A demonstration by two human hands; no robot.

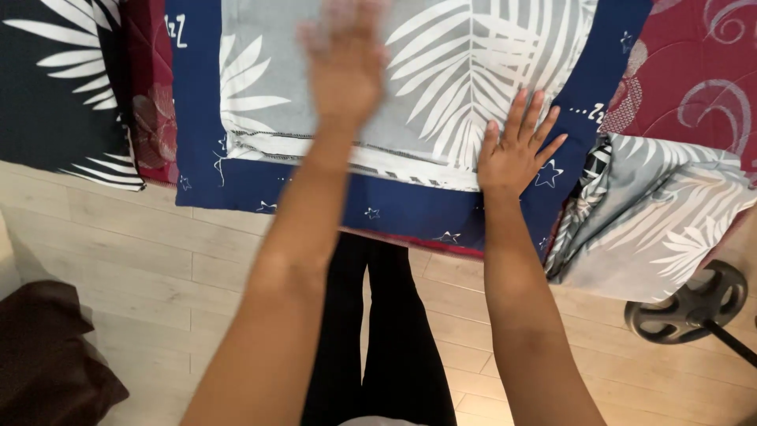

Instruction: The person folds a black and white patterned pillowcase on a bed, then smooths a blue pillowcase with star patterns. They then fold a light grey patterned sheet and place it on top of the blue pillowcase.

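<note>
Pressing: both hands lie flat on a folded grey cloth with white leaf print (441, 87), which rests on top of a dark blue cloth with small white stars (410, 209).
Left hand: the left hand (344, 67) is blurred, palm down on the upper middle of the grey cloth, fingers stretched; it grips nothing.
Right hand: the right hand (516, 150) is palm down at the lower right corner of the grey cloth, fingers spread apart, fingertips on the grey cloth and the heel over the blue one; it holds nothing.
Grey cloth: it is near the front edge of the bed, its stitched hem toward the person.
Right side: another grey leaf-print cloth (654, 221) hangs crumpled over the edge, beside a dark red quilted cover (694, 71).
Left side: a black cloth with white leaves (55, 87).
Below: a pale wooden floor (142, 268), a dark weight plate (690, 304), and a brown cushion (47, 355).
</note>
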